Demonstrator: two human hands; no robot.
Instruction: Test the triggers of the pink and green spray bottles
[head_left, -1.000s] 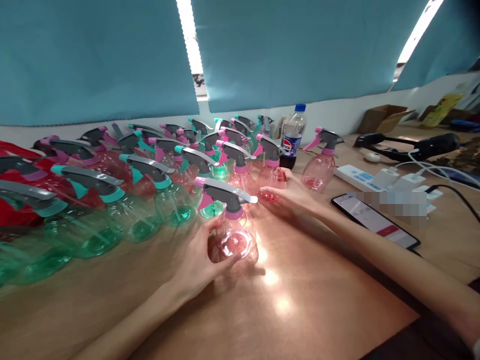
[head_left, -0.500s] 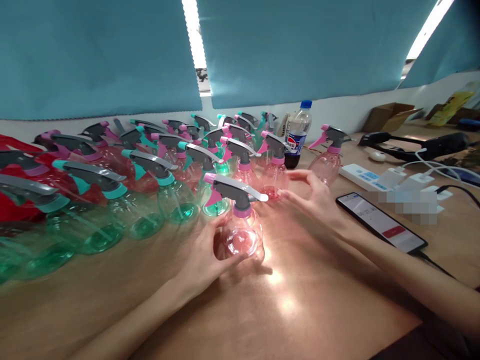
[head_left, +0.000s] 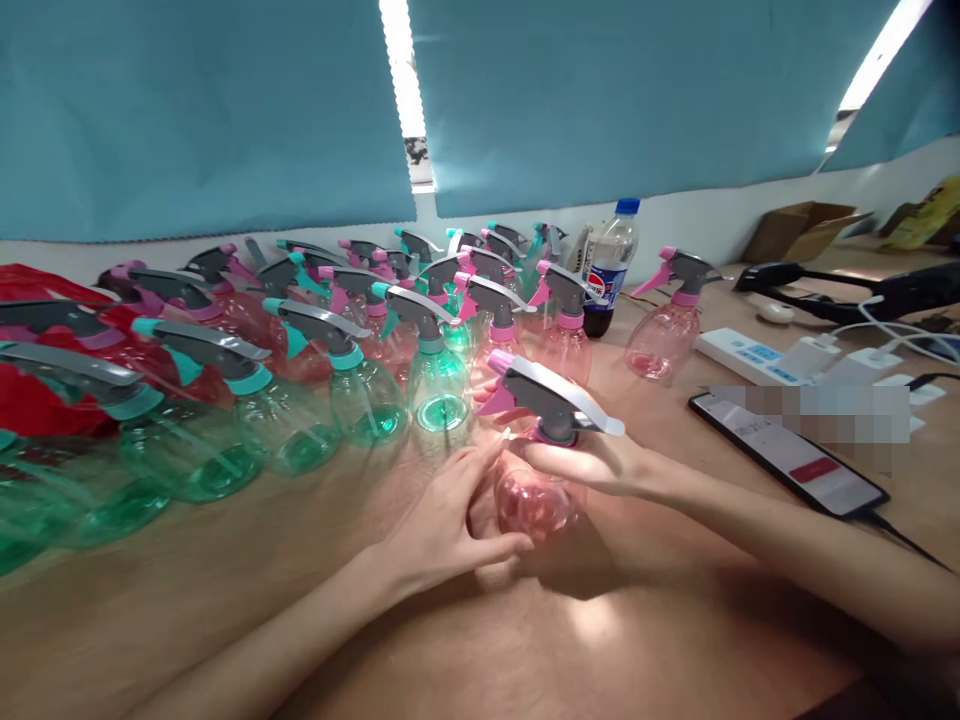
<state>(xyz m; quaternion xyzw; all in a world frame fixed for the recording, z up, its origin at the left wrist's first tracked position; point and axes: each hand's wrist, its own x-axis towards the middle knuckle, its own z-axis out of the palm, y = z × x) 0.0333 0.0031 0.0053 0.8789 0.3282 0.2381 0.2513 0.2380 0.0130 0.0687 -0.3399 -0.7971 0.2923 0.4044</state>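
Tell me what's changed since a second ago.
The right hand has left the rear pink spray bottle and taken hold of the front pink spray bottle high up, which has shifted slightly right. The left hand stays low beside it. The cola bottle and phone stayed put.

Can see a blue-capped cola bottle (head_left: 609, 265) upright before the white wall (head_left: 724, 230), and, at the right, a black-edged phone (head_left: 780, 450) lying face up near a white power strip (head_left: 739, 350) with plugs (head_left: 814, 355) in it. Also make out a small white object (head_left: 775, 313) beside a black frame (head_left: 900, 290), nearer than an open cardboard box (head_left: 802, 232) and a yellow item (head_left: 926, 215). Notice blue-green blinds (head_left: 600, 100) with bright gaps between, plus red material (head_left: 34, 405) at far left.
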